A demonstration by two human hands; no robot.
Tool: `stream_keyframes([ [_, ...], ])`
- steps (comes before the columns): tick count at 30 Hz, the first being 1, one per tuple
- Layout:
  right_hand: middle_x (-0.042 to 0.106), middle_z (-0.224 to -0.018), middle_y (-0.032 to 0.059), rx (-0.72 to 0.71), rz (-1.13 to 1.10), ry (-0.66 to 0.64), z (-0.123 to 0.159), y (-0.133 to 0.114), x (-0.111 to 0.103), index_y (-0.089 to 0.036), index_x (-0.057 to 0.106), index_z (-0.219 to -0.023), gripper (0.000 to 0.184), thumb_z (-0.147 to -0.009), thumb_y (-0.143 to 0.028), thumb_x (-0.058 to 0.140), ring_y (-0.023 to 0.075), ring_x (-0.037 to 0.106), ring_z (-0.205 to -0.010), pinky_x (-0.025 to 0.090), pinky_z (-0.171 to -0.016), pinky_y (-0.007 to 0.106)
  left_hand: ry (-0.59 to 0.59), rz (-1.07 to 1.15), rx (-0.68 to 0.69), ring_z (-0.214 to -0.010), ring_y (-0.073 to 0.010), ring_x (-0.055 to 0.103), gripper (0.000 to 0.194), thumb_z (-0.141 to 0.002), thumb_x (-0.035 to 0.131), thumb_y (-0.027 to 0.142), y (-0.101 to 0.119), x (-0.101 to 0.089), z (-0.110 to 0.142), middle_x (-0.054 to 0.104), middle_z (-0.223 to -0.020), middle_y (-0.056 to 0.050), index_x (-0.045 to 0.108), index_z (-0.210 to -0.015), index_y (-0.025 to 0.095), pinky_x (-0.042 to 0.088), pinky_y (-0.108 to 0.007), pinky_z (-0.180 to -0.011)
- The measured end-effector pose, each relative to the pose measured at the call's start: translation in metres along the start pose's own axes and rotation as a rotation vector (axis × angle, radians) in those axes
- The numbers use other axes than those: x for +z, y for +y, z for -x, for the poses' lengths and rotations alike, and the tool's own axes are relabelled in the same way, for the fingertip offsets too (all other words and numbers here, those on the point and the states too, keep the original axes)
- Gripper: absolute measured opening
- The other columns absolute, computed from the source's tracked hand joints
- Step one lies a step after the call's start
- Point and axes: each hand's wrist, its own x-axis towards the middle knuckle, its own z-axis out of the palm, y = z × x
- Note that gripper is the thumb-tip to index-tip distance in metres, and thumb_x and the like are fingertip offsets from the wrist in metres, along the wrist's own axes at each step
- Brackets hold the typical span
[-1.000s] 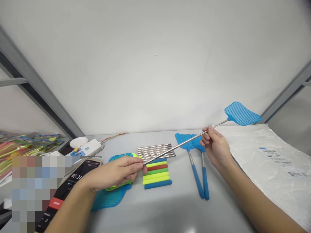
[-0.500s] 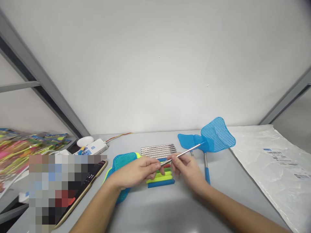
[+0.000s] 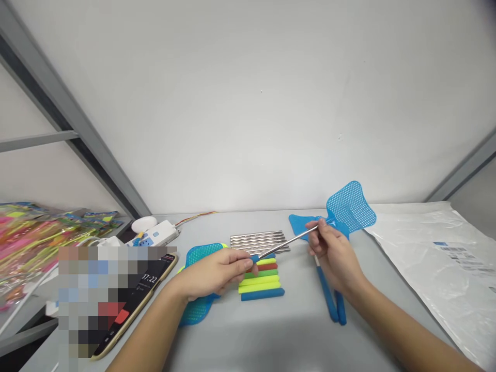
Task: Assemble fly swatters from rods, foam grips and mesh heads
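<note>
My left hand (image 3: 217, 271) is closed in a pinch on the near end of a telescopic metal rod (image 3: 289, 241), right over a row of coloured foam handles (image 3: 260, 281). My right hand (image 3: 333, 253) pinches the same rod near its far end, just below the blue mesh swatter head (image 3: 351, 209) fixed to it. The rod is short and slants up to the right above the table. Loose steel rods (image 3: 258, 240) lie behind the handles.
Two finished blue swatters (image 3: 331, 299) lie under my right forearm. Blue and yellow swatter heads (image 3: 199, 281) lie under my left hand. A phone (image 3: 134, 299) and power strip (image 3: 155, 235) sit at the left, a plastic bag (image 3: 437, 258) at the right.
The rod has been pushed in from long to short. My right hand came in towards my left, then slid back out to the swatter head; the head swung down and nearer.
</note>
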Motion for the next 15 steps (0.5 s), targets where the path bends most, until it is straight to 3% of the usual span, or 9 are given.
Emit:
stream_keyframes([
  [5, 0.046, -0.061, -0.0030, -0.032, 0.003, 0.048, 0.003, 0.010, 0.005, -0.020, 0.071, -0.086, 0.028, -0.084, -0.048, 0.065, 0.0084, 0.036, -0.053, 0.037, -0.048, 0.021, 0.078, 0.043, 0.032, -0.051, -0.0076, 0.020, 0.046, -0.087, 0.053, 0.060, 0.002, 0.012, -0.008, 0.031, -0.061, 0.008, 0.061, -0.094, 0.016, 0.017, -0.021, -0.044],
  [10, 0.046, -0.060, -0.0028, 0.031, 0.091, -0.072, 0.018, 0.028, 0.021, -0.020, 0.072, -0.094, 0.034, -0.087, -0.051, 0.059, 0.0098, 0.039, -0.054, 0.037, -0.049, 0.023, 0.001, 0.197, 0.116, -0.051, -0.0078, 0.019, 0.046, -0.089, 0.051, 0.059, 0.004, 0.037, -0.020, 0.024, -0.058, 0.009, 0.060, -0.100, 0.015, 0.017, -0.021, -0.044],
  [15, 0.049, -0.070, -0.0022, 0.162, -0.030, -0.210, 0.009, 0.020, 0.012, -0.021, 0.070, -0.108, 0.044, -0.080, -0.054, 0.067, 0.0096, 0.038, -0.057, 0.038, -0.050, 0.023, 0.011, 0.308, 0.091, -0.050, -0.0075, 0.016, 0.047, -0.089, 0.050, 0.061, 0.000, 0.036, -0.019, 0.023, -0.060, 0.009, 0.060, -0.098, 0.016, 0.017, -0.021, -0.041],
])
